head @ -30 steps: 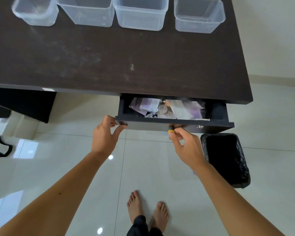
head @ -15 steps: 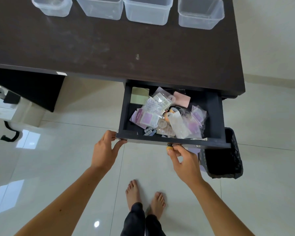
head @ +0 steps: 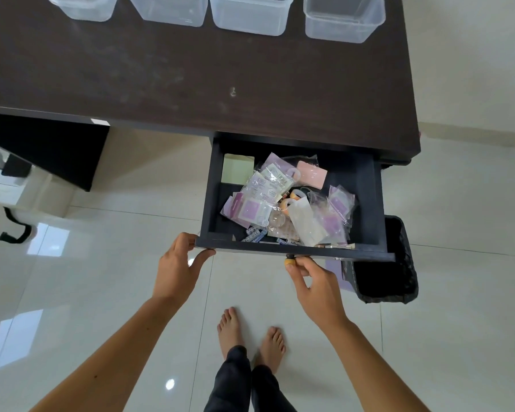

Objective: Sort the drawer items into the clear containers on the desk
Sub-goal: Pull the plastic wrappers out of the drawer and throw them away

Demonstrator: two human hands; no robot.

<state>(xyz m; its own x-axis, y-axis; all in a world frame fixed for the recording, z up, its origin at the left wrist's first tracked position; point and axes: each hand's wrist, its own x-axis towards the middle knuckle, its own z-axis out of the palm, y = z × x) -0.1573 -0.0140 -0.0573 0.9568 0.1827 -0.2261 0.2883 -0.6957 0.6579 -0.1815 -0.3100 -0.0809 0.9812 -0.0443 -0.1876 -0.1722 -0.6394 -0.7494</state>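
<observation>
Pulled further out than a moment ago, the drawer (head: pixel 366 203) is now standing wide open beneath the table (head: pixel 191 84), exposing a heap of clear and purple packets (head: pixel 280 200) lying inside it. The left hand (head: pixel 177 270) is gripping the drawer's front left corner, fingers curled over the edge, while the right hand (head: pixel 315 285) is pinching the small knob (head: pixel 290 260) on the drawer front. Four clear containers (head: pixel 250 13) are sitting in a row at the table's far edge. A black bin (head: pixel 384 272) is standing on the floor just beside the drawer.
</observation>
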